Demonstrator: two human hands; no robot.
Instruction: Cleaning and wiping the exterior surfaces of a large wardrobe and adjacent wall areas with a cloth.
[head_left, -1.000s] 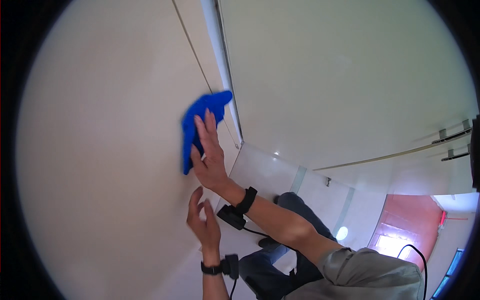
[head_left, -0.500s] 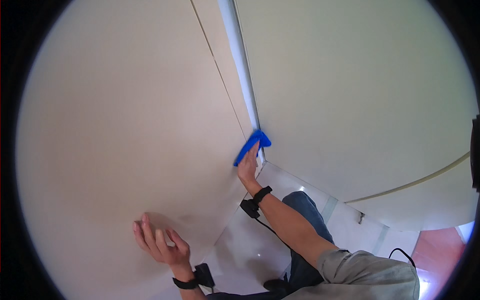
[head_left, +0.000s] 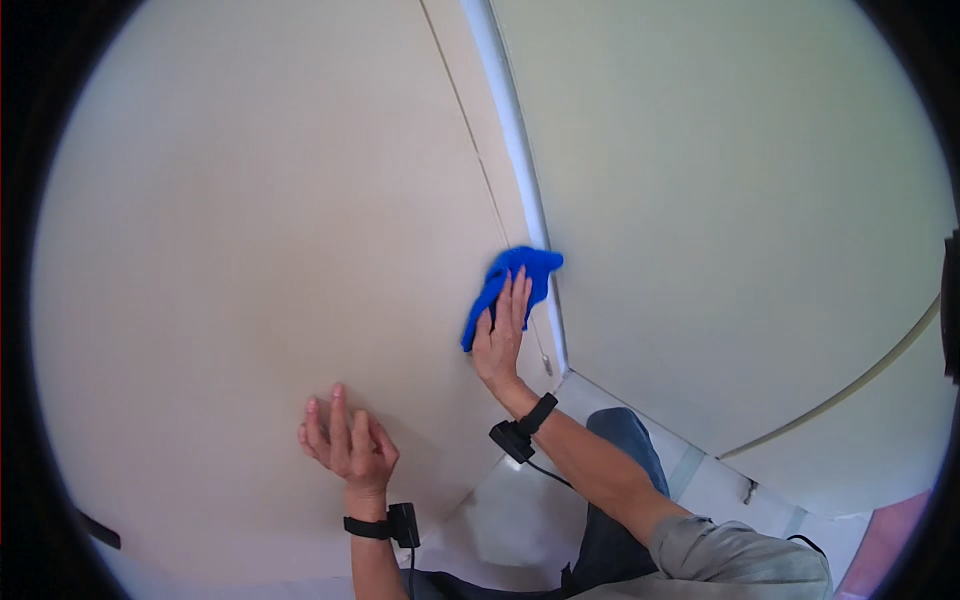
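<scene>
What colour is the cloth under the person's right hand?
The cloth is blue; it shows best in the head view.

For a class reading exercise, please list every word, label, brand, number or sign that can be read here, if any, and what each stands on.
There are none that can be read.
The blue cloth under the right hand and the beige panel behind it show no lettering.
Any marks on the black box at the right wrist or the one at the left are too small to tell.
</scene>
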